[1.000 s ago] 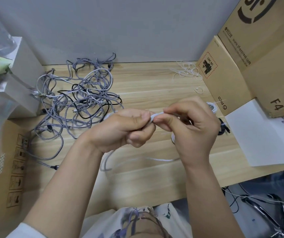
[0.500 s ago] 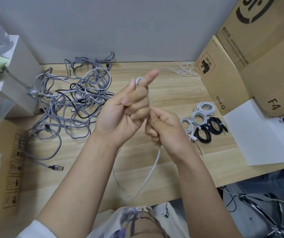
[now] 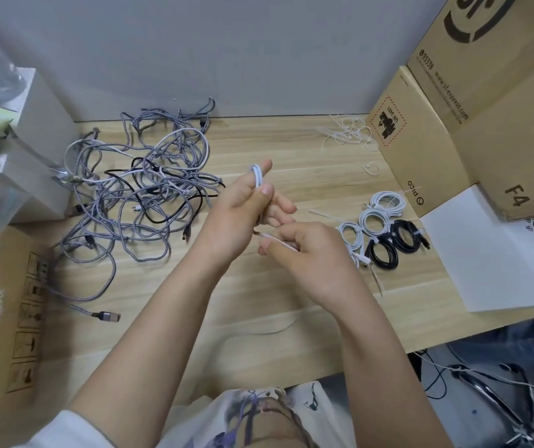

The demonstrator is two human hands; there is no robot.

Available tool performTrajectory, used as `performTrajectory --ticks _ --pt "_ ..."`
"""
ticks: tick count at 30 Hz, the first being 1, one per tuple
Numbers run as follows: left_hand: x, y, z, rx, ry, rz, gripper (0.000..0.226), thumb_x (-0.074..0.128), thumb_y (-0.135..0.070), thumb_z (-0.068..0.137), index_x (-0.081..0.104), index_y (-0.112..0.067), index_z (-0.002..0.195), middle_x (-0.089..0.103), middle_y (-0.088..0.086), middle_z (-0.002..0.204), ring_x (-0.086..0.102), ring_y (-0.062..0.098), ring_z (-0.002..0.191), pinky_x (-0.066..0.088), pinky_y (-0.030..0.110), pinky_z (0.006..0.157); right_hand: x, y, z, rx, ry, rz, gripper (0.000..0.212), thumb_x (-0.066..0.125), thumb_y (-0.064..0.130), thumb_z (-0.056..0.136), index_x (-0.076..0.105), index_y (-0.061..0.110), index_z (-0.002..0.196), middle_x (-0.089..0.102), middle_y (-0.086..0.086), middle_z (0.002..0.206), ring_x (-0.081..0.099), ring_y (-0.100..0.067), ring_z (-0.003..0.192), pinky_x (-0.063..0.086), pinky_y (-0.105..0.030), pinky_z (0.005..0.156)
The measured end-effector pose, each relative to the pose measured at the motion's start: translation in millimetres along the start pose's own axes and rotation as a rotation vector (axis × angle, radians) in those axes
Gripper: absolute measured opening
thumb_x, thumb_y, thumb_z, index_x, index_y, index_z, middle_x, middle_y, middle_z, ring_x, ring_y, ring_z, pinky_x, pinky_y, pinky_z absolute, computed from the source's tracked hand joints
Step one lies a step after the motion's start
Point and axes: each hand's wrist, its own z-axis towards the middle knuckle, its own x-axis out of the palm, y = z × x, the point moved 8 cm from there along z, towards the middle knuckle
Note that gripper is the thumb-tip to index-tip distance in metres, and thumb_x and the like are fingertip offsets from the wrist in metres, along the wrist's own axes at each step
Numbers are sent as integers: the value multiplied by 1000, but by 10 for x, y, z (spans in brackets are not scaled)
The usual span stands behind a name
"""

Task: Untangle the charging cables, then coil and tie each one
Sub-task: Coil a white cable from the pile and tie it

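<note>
The left hand (image 3: 243, 215) is holding up a white cable (image 3: 258, 177), which is looping over its raised forefinger with the thumb pressing it there. The right hand (image 3: 307, 250) is pinching the same cable lower down, fingers curled. A tangled heap of grey and black cables (image 3: 136, 195) is lying on the desk (image 3: 259, 302) to the left; coiled, tied cables (image 3: 385, 231) are sitting to the right
</note>
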Motion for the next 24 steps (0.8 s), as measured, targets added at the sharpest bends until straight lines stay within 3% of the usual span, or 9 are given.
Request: performTrajectory --ticks 2,5,7,9,11,14,16,21,24 --pt "11 22 -16 -31 27 203 37 39 -5 100 41 -11 136 63 1 79 56 1 61 45 12 63 -76 58 -17 -60 -87 12 19 67 32 81 70 16 70 69 7 68 64 -18 77 49 -36 72" --pt "68 54 -51 -90 81 358 24 43 -8 99 60 -7 117 61 0 100 57 5 79 44 10 67 -193 109 -57 -95 -177 67 12 74 26 73 71 18 65 69 3 64 63 -21 69 50 -42 69" --pt "145 55 -101 -116 161 312 27 41 -13 100 65 -15 90 61 2 75 50 12 57 38 17 50 -272 157 -89 -134 -223 121 11 76 26 66 69 22 59 69 7 63 63 -17 64 51 -39 66" --pt "201 43 -135 -123 217 260 43 37 -21 101 60 -9 67 44 -3 46 34 9 43 26 16 41 -331 199 -118 -171 -257 184 15 81 18 63 68 19 57 67 11 57 55 -5 54 45 -26 58" --pt "221 40 -151 -114 246 259 57 35 -32 101 50 5 61 34 -4 39 26 10 40 21 17 41 -390 206 -132 -199 -292 261 20 83 7 63 67 20 58 59 17 48 49 0 48 36 -13 54" --pt "294 11 -198 -123 315 221 65 32 -38 101 56 -11 47 31 -5 34 21 11 39 16 28 47 -478 161 -129 -229 -346 383 28 83 4 62 66 27 63 59 14 51 46 -1 47 39 -15 56" --pt "338 2 -225 -137 382 135 62 29 -39 100 66 -21 53 29 -6 34 20 10 37 17 27 46 -498 112 -119 -230 -343 501 24 82 3 62 68 23 64 64 3 57 49 -5 48 41 -20 55" --pt "416 97 -333 -254 586 -30 47 32 -40 93 67 -14 74 29 -7 38 20 6 38 22 18 41 -635 14 -137 -203 -405 520 21 81 3 64 70 21 63 69 6 65 61 -17 67 47 -25 63" --pt "449 6 -398 -245 698 -169 31 52 -44 91 67 -22 74 32 -14 42 22 1 39 19 16 40 -579 48 -115 -207 -343 598 12 72 4 72 68 15 69 64 12 56 57 0 57 43 -12 58"
